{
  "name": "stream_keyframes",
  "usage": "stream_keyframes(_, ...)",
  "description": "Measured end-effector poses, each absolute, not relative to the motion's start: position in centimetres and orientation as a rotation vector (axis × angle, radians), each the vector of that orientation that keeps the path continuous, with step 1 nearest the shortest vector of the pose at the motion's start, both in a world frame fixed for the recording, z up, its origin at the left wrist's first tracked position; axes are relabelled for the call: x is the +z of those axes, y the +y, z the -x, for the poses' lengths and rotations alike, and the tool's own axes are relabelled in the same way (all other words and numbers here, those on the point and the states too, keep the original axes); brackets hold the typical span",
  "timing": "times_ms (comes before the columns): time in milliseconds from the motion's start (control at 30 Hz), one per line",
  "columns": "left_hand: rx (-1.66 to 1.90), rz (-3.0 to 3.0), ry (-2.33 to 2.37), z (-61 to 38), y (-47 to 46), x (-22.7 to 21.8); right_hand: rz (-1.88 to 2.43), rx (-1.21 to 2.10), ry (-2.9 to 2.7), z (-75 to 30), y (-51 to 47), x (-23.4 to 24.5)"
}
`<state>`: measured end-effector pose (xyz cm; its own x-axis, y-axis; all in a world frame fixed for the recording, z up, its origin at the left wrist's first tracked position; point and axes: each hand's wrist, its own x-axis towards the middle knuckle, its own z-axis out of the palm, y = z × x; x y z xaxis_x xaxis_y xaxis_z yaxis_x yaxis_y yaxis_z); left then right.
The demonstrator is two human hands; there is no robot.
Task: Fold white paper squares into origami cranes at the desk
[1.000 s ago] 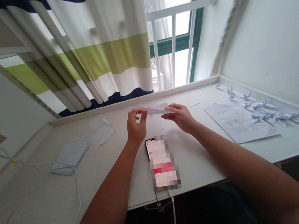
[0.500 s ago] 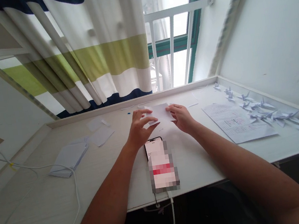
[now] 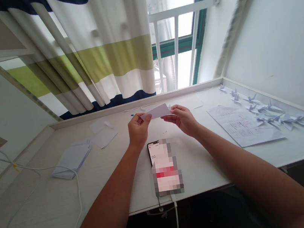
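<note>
Since half a second ago, my left hand went from spread fingers to a pinch; the paper now shows as a narrow band. My right hand grips its other end, likely for steadiness. Paper's over the desk, beyond the phone, probably set there for easy viewing.

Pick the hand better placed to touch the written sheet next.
Right, probably: the right hand is nearer the written sheet; the left hand is farther off, pinching the folded paper.

Wht desk | phone – ctr | ppr stack L | sheet, ppr cranes – R
</note>
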<state>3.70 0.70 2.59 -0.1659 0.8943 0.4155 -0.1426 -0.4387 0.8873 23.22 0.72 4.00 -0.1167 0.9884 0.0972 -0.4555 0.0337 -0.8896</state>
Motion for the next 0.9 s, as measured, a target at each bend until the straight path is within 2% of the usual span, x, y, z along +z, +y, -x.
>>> stream_keyframes(433,1.822,-1.194,0.845,-3.9,0.5,3.4,0.717,1.466,-1.127,-23.2,0.9,3.5)
stream_keyframes(600,1.743,-1.319,0.792,-4.2,-0.2,3.6,0.714,1.540,-1.231,-23.0,0.4,3.6)
stream_keyframes(900,1.747,-1.276,0.848,-4.5,-0.1,3.3,0.671,1.454,-1.212,-22.6,-0.3,4.7)
